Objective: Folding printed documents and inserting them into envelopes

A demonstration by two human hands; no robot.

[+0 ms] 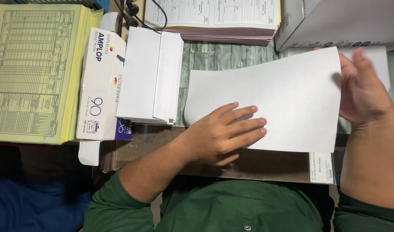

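Desk [225, 56] crowded, green top, brown near edge. White sheet [274, 92] lies flat at centre. Left hand [223, 135] palm down on sheet's near-left part, fingers together, pressing. Right hand [362, 88] at sheet's right edge, fingers loosely bent behind it; grip unclear. Envelope stack [149, 75] left of sheet, resting on envelope box [98, 86]. Yellow forms [33, 71] far left. Printed forms pile [212, 19] at far edge. Grey box [339, 21] far right.
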